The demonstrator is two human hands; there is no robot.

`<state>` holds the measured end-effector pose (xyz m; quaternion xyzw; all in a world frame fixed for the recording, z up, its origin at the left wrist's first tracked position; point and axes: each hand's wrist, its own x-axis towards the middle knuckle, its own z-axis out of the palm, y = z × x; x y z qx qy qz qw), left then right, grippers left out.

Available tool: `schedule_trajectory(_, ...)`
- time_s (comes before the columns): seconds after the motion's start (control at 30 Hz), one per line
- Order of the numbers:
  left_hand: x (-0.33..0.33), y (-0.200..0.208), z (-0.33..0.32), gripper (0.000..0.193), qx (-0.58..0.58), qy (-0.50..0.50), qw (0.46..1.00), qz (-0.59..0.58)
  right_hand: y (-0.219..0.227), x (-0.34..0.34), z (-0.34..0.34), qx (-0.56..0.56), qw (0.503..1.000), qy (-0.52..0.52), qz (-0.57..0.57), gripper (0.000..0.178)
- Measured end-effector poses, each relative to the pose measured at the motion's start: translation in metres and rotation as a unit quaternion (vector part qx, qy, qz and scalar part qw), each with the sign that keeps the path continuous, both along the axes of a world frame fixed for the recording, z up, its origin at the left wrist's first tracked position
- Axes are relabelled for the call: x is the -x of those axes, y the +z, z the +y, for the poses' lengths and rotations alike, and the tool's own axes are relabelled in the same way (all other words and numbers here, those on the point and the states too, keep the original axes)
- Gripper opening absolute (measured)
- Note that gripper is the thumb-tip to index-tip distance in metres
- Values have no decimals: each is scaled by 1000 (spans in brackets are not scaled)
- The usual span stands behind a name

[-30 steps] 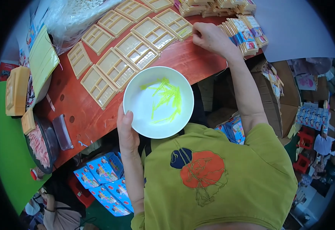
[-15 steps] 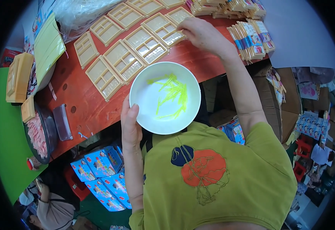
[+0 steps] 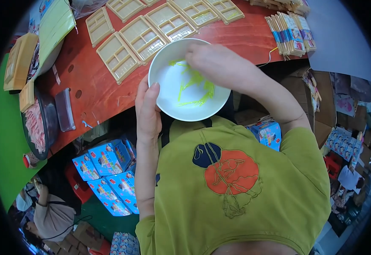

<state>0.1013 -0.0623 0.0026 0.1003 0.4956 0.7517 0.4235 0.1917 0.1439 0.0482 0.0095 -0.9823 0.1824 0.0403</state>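
My left hand (image 3: 148, 108) grips the near left side of a white bowl (image 3: 164, 95), thumb over the rim and fingers beneath. Several thin bright yellow-green plastic sticks (image 3: 194, 101) lie loose in the bowl. Reaching over its far right rim, my right hand (image 3: 206, 63) has its fingers curled together down among the sticks; the back of the hand hides the fingertips and anything they hold. Beyond the bowl, beige compartment trays (image 3: 118, 57) lie in rows on the red table. A tray farther right (image 3: 195, 10) shows some yellow-green in a compartment.
Bundled flat packs (image 3: 289, 36) stand at the table's right end. On the left are a black basin (image 3: 51, 123) with pink pieces, a clear purple-grey case (image 3: 66, 109) and stacked beige trays (image 3: 21, 61). Blue boxes (image 3: 109, 157) sit below the table edge. Another person (image 3: 54, 216) is at lower left.
My right hand has come back from the trays at the far right and down into the bowl. The left hand keeps its hold on the bowl. The whole view has shifted somewhat.
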Motion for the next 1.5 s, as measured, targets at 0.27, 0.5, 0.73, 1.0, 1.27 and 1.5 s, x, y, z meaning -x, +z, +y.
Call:
schedule_trajectory(0.27, -4, 5, -12, 51, 17, 28, 999, -19, 11, -11, -19, -3, 999, 43, -2, 14)
schedule_trajectory(0.5, 0, 13, -39, 53, 33, 43, 998, -31, -2, 32, 25, 53, 989, -25, 135, 14)
schedule_trajectory(0.73, 2, 14, -54, 54, 38, 87, 995, -9, -14, 43, 24, -35, 993, -52, 104, 14)
schedule_trajectory(1.0, -5, 19, -49, 50, 41, 110, 993, 16, -14, 41, -52, 27, 997, 66, 4, 15)
schedule_trajectory(1.27, -8, 20, -65, 51, 46, 115, 992, 17, -11, 49, -69, -16, 996, 89, -14, 16)
schedule_trajectory(1.5, -2, 15, -92, 56, 43, 144, 988, -24, 5, 79, -33, -33, 994, 3, 103, 16)
